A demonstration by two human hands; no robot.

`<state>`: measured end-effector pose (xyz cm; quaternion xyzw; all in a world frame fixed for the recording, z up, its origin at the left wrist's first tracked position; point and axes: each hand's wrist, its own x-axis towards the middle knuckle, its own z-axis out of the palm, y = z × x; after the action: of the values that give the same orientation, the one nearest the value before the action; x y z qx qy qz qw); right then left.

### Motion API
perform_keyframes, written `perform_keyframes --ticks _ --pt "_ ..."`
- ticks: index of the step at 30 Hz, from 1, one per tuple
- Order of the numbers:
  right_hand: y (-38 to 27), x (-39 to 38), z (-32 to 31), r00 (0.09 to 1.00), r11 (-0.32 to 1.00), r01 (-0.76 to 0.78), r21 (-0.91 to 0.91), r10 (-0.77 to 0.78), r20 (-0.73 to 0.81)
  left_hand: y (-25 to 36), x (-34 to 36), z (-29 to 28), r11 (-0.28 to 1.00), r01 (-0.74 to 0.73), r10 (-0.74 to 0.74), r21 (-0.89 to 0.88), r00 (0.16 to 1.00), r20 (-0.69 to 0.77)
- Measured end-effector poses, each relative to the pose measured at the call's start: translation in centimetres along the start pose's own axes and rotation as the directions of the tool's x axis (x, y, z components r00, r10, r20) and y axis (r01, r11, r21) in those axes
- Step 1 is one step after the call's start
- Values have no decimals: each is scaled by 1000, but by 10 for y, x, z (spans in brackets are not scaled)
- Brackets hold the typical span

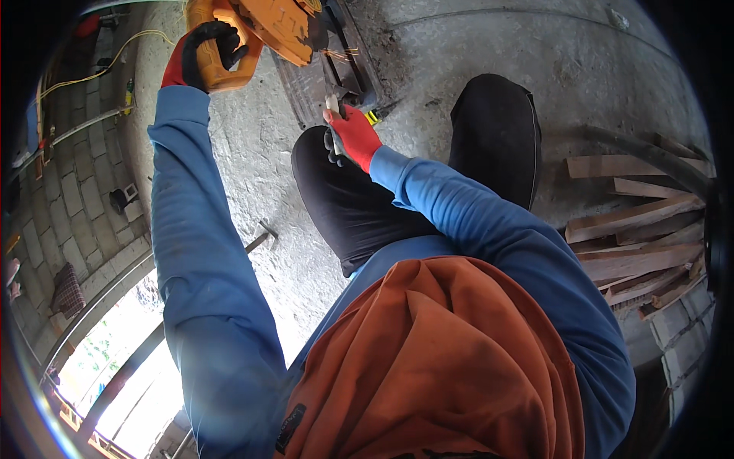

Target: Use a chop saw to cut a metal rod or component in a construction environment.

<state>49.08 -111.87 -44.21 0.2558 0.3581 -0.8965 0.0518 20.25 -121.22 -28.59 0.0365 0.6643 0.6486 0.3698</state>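
My left hand [205, 55], in a red and black glove, is closed round the orange handle [231, 78] of a cut-off saw. The saw's orange blade guard [277, 29] shows at the top, with a few sparks [342, 53] beside it. Beneath lies the saw's dark metal base [297, 86]. Near its closer end, above my left knee, my right hand [356, 136] in a red glove is closed on a short pale bar [331, 104]; its exact kind is unclear. A dark curved part [333, 147] shows just below those fingers.
A yellow and black object [372, 117] lies beside my right hand. On the floor to the left rests a hammer [262, 234]. Wooden boards [638, 220] are piled at the right. A yellow cord [122, 57] runs along the block wall [86, 195] at the left.
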Motion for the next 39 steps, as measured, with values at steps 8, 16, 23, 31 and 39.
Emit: perform_keyframes --ticks 8,16,23,31,39 --pt "-3 14 2 1000 1000 15 20 -15 -15 -8 17 -13 1000 -14 15 -13 998 63" --pt "1 2 1 998 1000 2 4 -2 -57 -10 10 -4 1000 -8 8 -2 999 39" --pt "4 16 3 997 998 25 -66 -30 -67 0 -6 7 996 -14 15 85 1000 -7" --pt "6 5 5 998 999 11 -52 -14 -66 -1 -9 1 997 -12 11 77 1000 17" --pt "4 9 6 997 998 18 -60 -22 -76 -2 -9 9 998 -8 7 56 1000 18"
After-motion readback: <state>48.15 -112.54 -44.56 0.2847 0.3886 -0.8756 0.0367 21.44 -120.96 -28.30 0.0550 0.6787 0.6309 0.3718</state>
